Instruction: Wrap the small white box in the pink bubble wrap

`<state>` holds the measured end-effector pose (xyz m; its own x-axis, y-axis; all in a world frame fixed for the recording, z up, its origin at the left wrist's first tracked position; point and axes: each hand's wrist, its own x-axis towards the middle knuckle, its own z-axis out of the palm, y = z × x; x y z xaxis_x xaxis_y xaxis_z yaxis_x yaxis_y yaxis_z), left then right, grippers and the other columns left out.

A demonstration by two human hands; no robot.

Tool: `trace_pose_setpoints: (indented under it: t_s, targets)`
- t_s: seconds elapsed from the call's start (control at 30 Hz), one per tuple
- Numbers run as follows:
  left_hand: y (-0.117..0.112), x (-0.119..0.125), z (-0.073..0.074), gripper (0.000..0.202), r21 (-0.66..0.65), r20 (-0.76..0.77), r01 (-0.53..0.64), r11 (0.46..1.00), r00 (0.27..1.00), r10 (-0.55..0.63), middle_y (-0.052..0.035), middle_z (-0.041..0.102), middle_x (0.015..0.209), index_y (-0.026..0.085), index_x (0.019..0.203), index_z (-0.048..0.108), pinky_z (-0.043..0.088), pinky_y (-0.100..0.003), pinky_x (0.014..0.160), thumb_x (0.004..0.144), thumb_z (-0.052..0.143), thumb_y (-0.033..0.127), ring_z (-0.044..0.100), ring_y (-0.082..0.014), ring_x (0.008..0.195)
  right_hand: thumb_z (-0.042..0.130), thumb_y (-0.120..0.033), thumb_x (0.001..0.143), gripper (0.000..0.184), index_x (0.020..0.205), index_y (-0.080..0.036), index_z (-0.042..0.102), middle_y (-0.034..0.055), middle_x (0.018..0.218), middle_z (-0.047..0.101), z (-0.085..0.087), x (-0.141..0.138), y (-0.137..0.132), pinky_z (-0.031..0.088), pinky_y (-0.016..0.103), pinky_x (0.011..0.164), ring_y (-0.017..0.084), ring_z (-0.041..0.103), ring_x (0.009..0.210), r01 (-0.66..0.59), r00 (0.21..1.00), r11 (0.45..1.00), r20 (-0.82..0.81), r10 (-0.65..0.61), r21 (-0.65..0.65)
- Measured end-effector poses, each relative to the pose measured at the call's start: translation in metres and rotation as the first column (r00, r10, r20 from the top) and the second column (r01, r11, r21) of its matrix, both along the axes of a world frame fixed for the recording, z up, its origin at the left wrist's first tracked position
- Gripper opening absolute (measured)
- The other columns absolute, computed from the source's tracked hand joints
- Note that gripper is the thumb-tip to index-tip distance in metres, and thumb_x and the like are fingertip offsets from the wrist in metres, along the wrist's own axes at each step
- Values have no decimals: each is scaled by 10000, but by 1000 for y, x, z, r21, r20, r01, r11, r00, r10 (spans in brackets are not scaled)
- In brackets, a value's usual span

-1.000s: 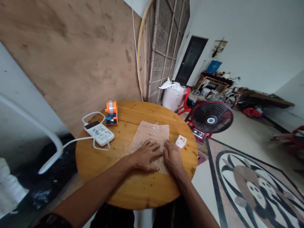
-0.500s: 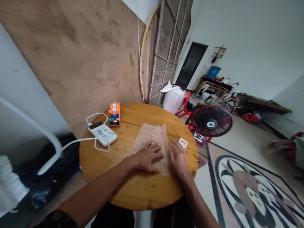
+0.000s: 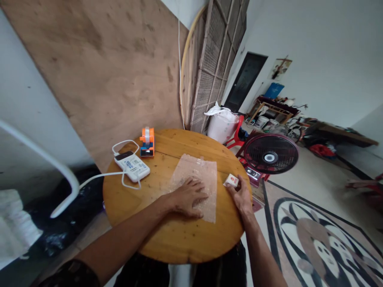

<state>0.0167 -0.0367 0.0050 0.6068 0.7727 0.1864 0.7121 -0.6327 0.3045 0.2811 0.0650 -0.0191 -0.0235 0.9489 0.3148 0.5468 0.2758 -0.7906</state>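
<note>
A sheet of bubble wrap (image 3: 199,177) lies flat on the round wooden table (image 3: 167,235). My left hand (image 3: 187,197) rests on its near part, palm down with fingers spread. My right hand (image 3: 241,195) is at the table's right edge, its fingers closing round a small white box with a red mark (image 3: 231,181). The box sits just right of the bubble wrap.
An orange tape dispenser (image 3: 147,141) and a white power bank (image 3: 132,166) with a white cable lie at the table's far left. A standing fan (image 3: 270,153) is just beyond the right edge. A wooden board (image 3: 98,71) and a lattice panel (image 3: 215,67) lean against the wall.
My right hand left the bubble wrap and moved right to the small white box. The left hand stayed pressing the sheet, which now lies flatter.
</note>
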Motion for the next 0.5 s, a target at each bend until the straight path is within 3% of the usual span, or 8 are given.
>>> trace_pose_setpoints:
  t_s: [0.17, 0.27, 0.5]
  targets:
    - [1, 0, -2, 706, -20, 10, -9, 1000, 1000, 9, -143, 378, 1481, 259, 1331, 517, 153, -575, 1116, 733, 619, 622, 304, -379, 1370, 647, -418, 739, 685, 1347, -156, 471, 122, 1137, 667, 7, -1, -6, 475, 416, 938, 285, 636, 1035, 39, 996, 997, 76, -34, -60]
    - [0, 0, -2, 699, -17, 17, -2, 1000, 1000, 2, -140, 385, 1476, 259, 1324, 524, 159, -572, 1115, 731, 625, 617, 318, -378, 1362, 652, -421, 732, 629, 1285, -155, 513, 114, 1084, 683, 13, -4, -11, 488, 417, 901, 281, 649, 988, 54, 996, 997, 67, -50, -62]
    - [0, -1, 0, 671, 20, 19, 10, 1000, 1000, -10, -148, 406, 1455, 250, 1283, 550, 197, -560, 1100, 735, 607, 634, 341, -379, 1344, 771, -416, 603, 529, 1033, -168, 589, 66, 918, 697, 13, -2, -7, 503, 389, 817, 240, 656, 839, 9, 965, 998, -263, -27, -70]
